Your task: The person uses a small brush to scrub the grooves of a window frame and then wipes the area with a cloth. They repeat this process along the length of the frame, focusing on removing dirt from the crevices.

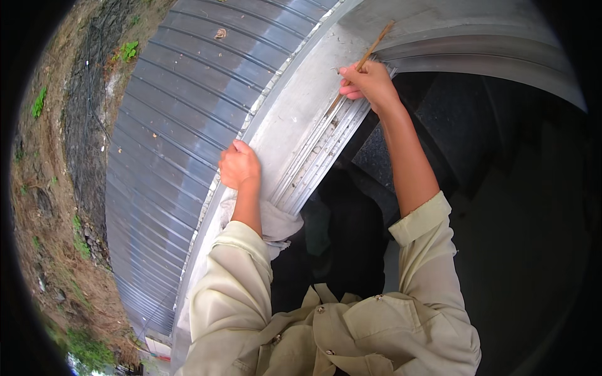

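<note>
My right hand (369, 84) is shut on a thin wooden stick (378, 40), whose lower end touches the metal window track (324, 145) in the sill. Bits of dirt and debris lie along the grooves of that track. My left hand (239, 164), with its fingers curled, rests at the outer edge of the concrete sill (294, 105); whether anything is inside it cannot be seen. Below my left hand, a crumpled pale cloth (281, 222) lies over the sill and the near end of the track.
Outside the sill is a ribbed metal roof (188, 94) with a dry leaf (220, 33) on it. Past the roof lies an earthen slope (51, 188) with plants and cables. A window frame (461, 61) curves at the upper right, above a dark interior.
</note>
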### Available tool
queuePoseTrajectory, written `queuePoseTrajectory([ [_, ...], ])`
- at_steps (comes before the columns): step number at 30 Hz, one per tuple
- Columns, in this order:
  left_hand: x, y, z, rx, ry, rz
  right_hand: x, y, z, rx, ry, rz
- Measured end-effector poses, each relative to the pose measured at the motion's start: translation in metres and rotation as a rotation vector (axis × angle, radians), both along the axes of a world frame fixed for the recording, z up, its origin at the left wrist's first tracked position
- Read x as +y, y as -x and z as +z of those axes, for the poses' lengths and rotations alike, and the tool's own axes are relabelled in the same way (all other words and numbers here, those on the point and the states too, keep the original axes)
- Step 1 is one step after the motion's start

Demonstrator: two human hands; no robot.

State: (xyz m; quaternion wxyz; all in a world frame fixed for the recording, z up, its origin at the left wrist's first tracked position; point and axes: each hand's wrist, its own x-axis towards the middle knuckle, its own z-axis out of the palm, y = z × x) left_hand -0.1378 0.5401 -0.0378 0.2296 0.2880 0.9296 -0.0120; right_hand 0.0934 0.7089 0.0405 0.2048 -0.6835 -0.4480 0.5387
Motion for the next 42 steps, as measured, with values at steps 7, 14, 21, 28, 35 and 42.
queuePoseTrajectory([
  [7, 0.001, 0.0, -0.001, -0.005, 0.013, -0.008, -0.007, 0.008, 0.0, -0.15, -0.108, -0.035],
  [14, 0.001, 0.0, -0.001, -0.008, -0.006, -0.027, -0.023, 0.021, -0.006, -0.051, 0.028, -0.064],
  [21, 0.002, 0.002, 0.001, -0.033, 0.02, 0.012, -0.022, 0.03, 0.025, -0.077, -0.179, -0.08],
  [28, 0.001, 0.001, 0.002, -0.026, -0.011, 0.002, -0.031, 0.019, 0.004, -0.202, -0.317, -0.184],
  [35, 0.001, 0.0, 0.002, -0.025, -0.004, -0.004, -0.049, 0.022, -0.008, -0.071, -0.182, -0.234],
  [42, 0.001, 0.002, 0.002, -0.031, 0.012, 0.022, -0.032, 0.037, 0.034, 0.054, -0.367, -0.26],
])
